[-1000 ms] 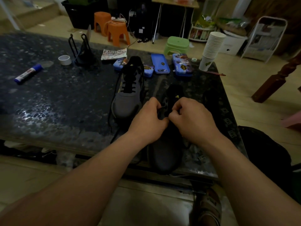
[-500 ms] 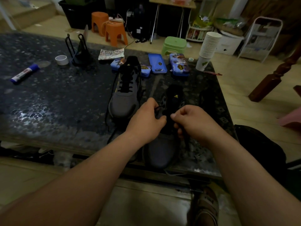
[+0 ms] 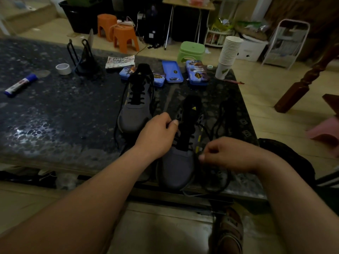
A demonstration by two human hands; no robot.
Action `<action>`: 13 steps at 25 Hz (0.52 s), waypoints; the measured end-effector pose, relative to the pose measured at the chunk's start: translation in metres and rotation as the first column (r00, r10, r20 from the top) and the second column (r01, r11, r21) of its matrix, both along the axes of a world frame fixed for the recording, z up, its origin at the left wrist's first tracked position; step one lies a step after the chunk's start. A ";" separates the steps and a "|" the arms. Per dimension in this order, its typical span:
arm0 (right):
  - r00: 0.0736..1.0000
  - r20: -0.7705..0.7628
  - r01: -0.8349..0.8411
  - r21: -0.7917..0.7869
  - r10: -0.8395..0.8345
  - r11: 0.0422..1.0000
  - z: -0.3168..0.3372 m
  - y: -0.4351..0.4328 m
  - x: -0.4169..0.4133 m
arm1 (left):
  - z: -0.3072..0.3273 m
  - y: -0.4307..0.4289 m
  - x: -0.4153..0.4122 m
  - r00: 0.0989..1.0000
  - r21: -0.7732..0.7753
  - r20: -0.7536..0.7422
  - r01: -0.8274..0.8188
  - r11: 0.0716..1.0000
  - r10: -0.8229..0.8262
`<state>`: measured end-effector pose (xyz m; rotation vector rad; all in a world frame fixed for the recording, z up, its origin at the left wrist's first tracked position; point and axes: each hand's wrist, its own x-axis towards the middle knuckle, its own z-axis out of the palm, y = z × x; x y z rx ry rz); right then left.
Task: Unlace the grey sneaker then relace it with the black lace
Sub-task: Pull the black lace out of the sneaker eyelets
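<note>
1. Because the light is dim, I can barely tell the black lace [image 3: 205, 129] from the dark table [image 3: 55, 114]; I see thin strands running from the eyelets toward the right hand [image 3: 225, 154], and loose loops on the table beyond it.
2. My left hand [image 3: 157, 134] rests on the near sneaker [image 3: 177, 167], fingers curled and thumb pressed at the left eyelet row; it seems to pinch a strand, but the strand itself is too dark to confirm.
3. The right hand is a loose fist beside the sneaker's right flank, thumb and forefinger pinched together on the lace.
4. The hands sit apart, the tongue between them.
5. The sneaker lies at the table's near edge, toe toward me; its grey toe is smooth and rounded, the tongue black with a small yellow logo.
6. A second sneaker [image 3: 135, 107], laced in black, stands just behind and left.
7. The tabletop is glossy with a pebbled pattern.
8. Farther back: blue tins [image 3: 172, 73], a tall stack of paper cups [image 3: 229, 54], a tape roll [image 3: 63, 68], a glue stick [image 3: 20, 85].
9. A sandalled foot [image 3: 229, 233] shows below, cut off by the frame.
</note>
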<state>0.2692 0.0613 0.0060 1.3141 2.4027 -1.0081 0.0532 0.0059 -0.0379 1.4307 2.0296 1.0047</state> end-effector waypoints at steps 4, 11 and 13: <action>0.867 -0.344 0.456 0.261 -0.360 0.851 -0.005 -0.003 -0.028 | 0.005 -0.003 -0.003 0.962 0.210 -0.179 -0.166 0.964 0.204; 0.734 -0.486 0.610 0.168 -0.474 0.774 -0.014 0.021 -0.053 | -0.002 0.002 0.016 0.795 0.200 -0.607 0.173 0.964 -0.017; 0.670 -0.529 0.629 0.032 -0.520 0.777 -0.014 0.025 -0.050 | -0.003 0.005 0.011 0.803 0.199 -0.596 0.168 0.966 -0.017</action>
